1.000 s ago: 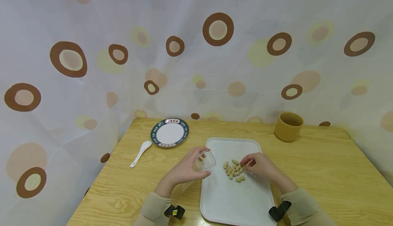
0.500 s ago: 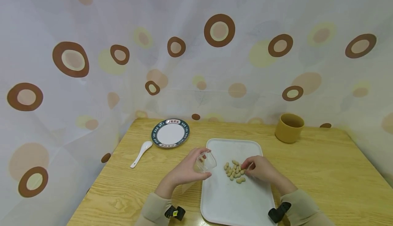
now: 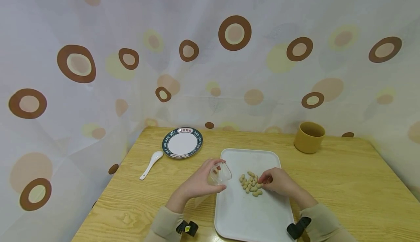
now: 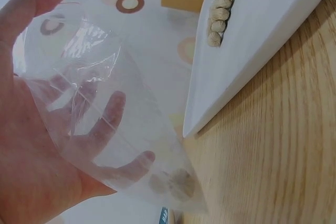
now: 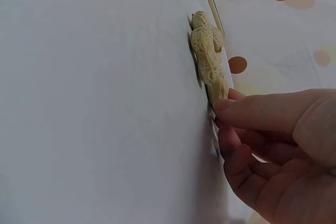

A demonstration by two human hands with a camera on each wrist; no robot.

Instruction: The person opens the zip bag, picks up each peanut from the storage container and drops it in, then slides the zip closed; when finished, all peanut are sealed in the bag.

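Observation:
My left hand (image 3: 200, 180) grips a clear plastic bag (image 3: 220, 173) beside the tray's left edge, its mouth spread toward the tray. In the left wrist view the bag (image 4: 126, 129) hangs across the fingers, and something brownish and rounded, like a peanut (image 4: 181, 183), shows in its lower corner. Several unshelled peanuts (image 3: 250, 184) lie in a loose pile on the white tray (image 3: 252, 216). At the pile's right side, my right hand (image 3: 279, 181) pinches a peanut between thumb and fingertips. The right wrist view shows that hand (image 5: 278, 145) low over the tray, peanuts (image 5: 206, 51) just beyond its fingertips.
A plate with a dark patterned rim (image 3: 166, 145) stands at the back left, a white spoon (image 3: 151, 165) next to it. The mustard-yellow cup (image 3: 308, 139) is at the back right. A patterned curtain (image 3: 197, 77) hangs behind the wooden table (image 3: 347, 183).
My right fingertips have shifted slightly nearer along the right side of the pile, and a peanut there has moved a little. The left hand keeps the bag in place.

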